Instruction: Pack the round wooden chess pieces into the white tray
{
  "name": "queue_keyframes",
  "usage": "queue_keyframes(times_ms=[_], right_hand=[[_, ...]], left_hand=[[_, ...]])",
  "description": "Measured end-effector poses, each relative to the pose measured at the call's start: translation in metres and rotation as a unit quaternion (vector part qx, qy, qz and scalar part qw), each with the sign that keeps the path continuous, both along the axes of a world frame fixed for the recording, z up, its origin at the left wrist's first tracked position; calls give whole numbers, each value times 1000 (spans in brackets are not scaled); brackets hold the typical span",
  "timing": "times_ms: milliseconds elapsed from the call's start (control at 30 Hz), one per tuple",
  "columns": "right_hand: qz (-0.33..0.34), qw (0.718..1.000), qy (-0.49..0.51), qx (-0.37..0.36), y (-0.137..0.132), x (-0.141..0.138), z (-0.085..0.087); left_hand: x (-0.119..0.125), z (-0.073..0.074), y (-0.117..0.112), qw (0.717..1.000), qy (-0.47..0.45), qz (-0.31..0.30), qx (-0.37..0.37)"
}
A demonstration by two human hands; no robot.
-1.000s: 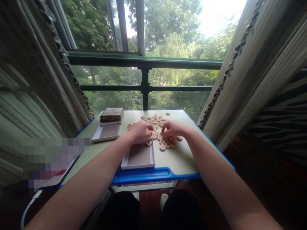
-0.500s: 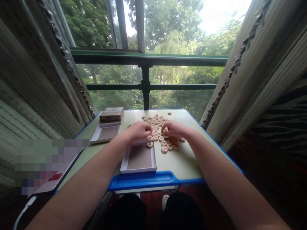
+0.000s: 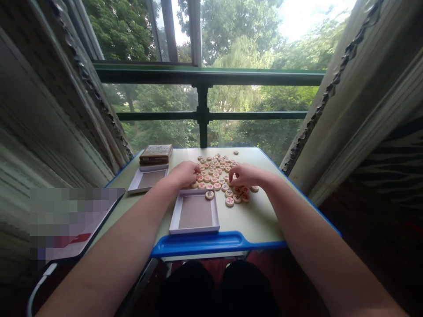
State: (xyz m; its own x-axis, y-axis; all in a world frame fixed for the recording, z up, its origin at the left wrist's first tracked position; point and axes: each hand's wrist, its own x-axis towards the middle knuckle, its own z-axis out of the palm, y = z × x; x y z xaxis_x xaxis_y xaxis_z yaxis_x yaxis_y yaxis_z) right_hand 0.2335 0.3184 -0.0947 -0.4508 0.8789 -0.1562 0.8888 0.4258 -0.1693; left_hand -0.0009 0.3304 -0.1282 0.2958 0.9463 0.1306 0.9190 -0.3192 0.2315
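Several round wooden game pieces (image 3: 216, 169) with red or dark characters lie scattered on a pale table (image 3: 257, 220) with a blue rim. My left hand (image 3: 185, 173) rests curled on the left edge of the pile, fingers bent down onto the pieces. My right hand (image 3: 246, 175) is curled over pieces at the pile's right side, fingertips pinched together on them. What either hand holds is hidden. A shallow white box tray (image 3: 195, 212) with a brown floor lies just in front of the left hand, one piece (image 3: 209, 194) sitting at its far rim.
A second white tray (image 3: 147, 179) and a closed brown box (image 3: 156, 154) sit at the table's back left. A window with a green rail (image 3: 205, 75) is behind the table. Curtains hang at both sides. A blurred flat object (image 3: 72, 218) lies at the left.
The view has tilted slightly, so the table sits higher in the picture. My left hand has drawn a little left and back on the pile; my right hand stays over the right-hand pieces.
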Motion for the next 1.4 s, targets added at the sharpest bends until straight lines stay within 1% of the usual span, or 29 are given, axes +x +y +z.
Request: queue_keyframes(times_ms=[133, 167, 233, 300, 367, 467, 567, 667, 767, 833, 900, 967, 1033, 1100, 1167, 1200, 1267, 1400], right_hand=[[3, 1000, 13, 24, 7, 0, -9], [1, 999, 16, 30, 8, 0, -10], [-8, 999, 24, 44, 7, -1, -9], [-10, 998, 42, 55, 4, -2, -8], [8, 997, 62, 55, -1, -5, -6], [37, 996, 75, 18, -7, -9, -3], [35, 997, 74, -13, -8, -10, -3], [31, 997, 70, 1, -5, -11, -5], [25, 997, 57, 34, -3, -12, -7], [16, 997, 50, 50, -4, -13, -6], [17, 998, 46, 50, -7, -14, -4], [25, 998, 47, 40, -10, -14, -3], [25, 998, 51, 38, -9, -14, -5], [20, 997, 58, 46, -6, -14, -9], [19, 996, 63, 56, -2, -14, -13], [19, 996, 64, 60, 0, -13, -15], [14, 996, 59, 71, 2, -13, -17], [-38, 995, 27, 86, 4, -10, -16]], left_hand=[[-6, 5, 3, 996, -49, 67, 29], [-8, 7, 4, 995, -56, 84, 27], [-13, 8, 6, 992, -68, 104, -3], [-18, 5, 8, 991, -77, 101, -35], [-20, 1, 10, 992, -82, 89, -40], [-20, -4, 11, 991, -98, 84, -33], [-20, -3, 12, 989, -116, 93, -16], [-23, 1, 12, 987, -100, 126, -5], [-27, 4, 11, 986, -67, 148, -46], [-28, 4, 10, 986, -63, 140, -63], [-29, 3, 10, 986, -86, 131, -56], [-31, 1, 12, 982, -128, 132, -41], [-35, -3, 16, 971, -187, 143, -34], [-40, -6, 22, 954, -252, 159, -36], [-45, -8, 26, 946, -279, 163, -23], [-46, -9, 27, 948, -275, 159, -16], [-47, -7, 26, 960, -237, 151, -18], [-44, -2, 18, 976, -144, 159, -37]])
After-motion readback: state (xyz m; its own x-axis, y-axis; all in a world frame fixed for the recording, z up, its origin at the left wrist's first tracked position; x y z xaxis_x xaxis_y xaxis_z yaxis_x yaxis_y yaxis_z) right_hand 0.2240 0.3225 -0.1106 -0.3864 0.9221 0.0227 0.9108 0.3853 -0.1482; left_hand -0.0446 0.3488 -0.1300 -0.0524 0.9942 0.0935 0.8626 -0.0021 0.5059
